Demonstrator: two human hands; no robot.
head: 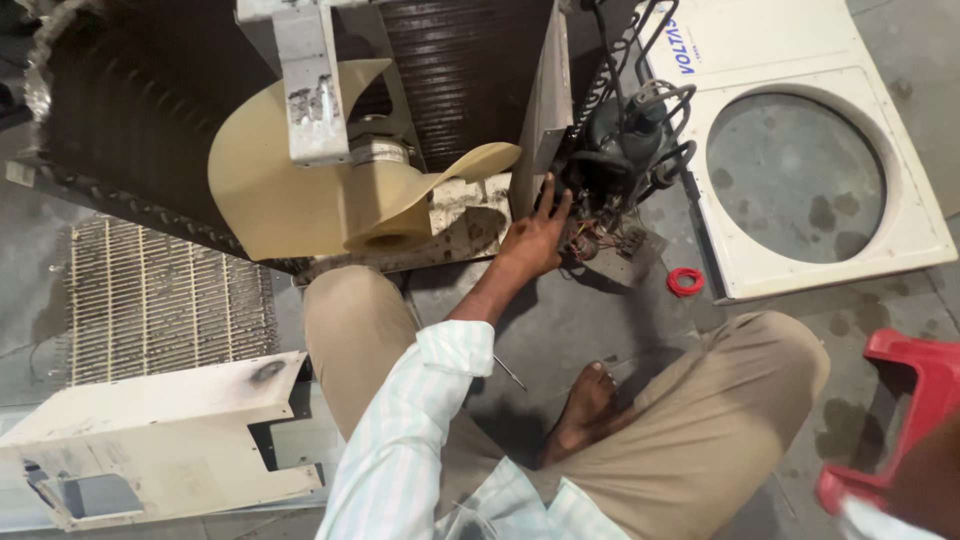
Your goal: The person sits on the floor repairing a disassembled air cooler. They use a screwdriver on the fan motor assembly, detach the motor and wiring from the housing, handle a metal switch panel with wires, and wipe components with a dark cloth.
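While one hand (535,240) is pressed open-fingered against one black compressor (620,140), gripping nothing, one beige fan (330,180) and one red tape roll (685,281) are seen.

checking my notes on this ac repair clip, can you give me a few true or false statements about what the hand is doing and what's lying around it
1. A hand reaches into the wiring beside the dark compressor. True.
2. The beige fan blade lies loose on the floor. False: it sits mounted in the opened unit, under a grey bracket.
3. A roll of red tape lies on the floor by the white panel. True.
4. The white panel's round opening holds a grille. False: bare floor shows through it.
5. The hand grips a screwdriver. False: no tool is visible in it.
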